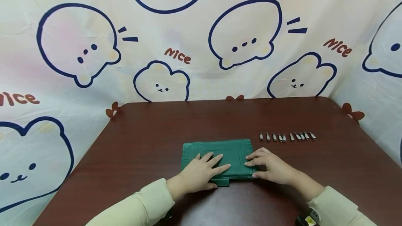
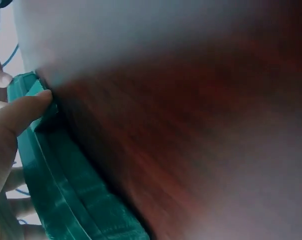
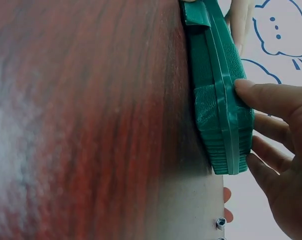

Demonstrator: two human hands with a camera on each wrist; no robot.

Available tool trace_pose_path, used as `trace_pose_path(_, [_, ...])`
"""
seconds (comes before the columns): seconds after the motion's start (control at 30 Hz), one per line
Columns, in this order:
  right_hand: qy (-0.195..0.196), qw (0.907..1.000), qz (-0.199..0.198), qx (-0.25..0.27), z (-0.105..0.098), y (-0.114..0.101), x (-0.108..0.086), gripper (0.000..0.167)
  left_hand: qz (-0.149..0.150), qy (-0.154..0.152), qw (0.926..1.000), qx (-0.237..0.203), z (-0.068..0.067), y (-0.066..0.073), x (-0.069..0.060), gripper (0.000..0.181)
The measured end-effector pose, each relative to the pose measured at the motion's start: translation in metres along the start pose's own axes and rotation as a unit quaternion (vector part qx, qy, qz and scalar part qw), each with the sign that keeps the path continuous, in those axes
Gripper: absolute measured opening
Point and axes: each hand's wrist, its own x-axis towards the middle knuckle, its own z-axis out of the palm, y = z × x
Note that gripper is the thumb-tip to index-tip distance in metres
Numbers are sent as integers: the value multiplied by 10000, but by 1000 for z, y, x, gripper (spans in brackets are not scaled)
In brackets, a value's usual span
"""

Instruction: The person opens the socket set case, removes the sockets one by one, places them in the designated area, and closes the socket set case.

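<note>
A green case [image 1: 233,147] with a ribbed end lies closed on the brown table, its latch [image 1: 223,182] on the near side. Spread over the lid's left half is my left hand [image 1: 201,172]. In the left wrist view its thumb [image 2: 33,105] touches the green latch at the front. My right hand [image 1: 272,166] rests at the case's right end, fingertips on the lid; the right wrist view shows its thumb [image 3: 256,90] against the lid's front edge. Behind and to the right, several small silver metal pieces [image 1: 292,137] stand in a row.
The brown table [image 1: 150,125] reaches back to a pale curtain [image 1: 194,34] with blue cartoon outlines, which also hangs at both sides. A dark strapped device [image 1: 306,219] sits at the right wrist.
</note>
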Motion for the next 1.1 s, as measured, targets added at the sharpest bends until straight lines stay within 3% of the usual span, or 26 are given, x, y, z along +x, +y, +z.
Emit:
trace_pose_path(0.53, [25,10000,-40,43,4,4,1,30,62,128,9985,533,2,3,6,62])
trace_pose_path(0.83, [-15,9999,-13,119,2,3,2,30,125,305,9983,490,2,2,5,62])
trace_pose_path(1.1, [-103,9999,1,136,0,1,0,30,145,237,9991,331,2,5,6,58])
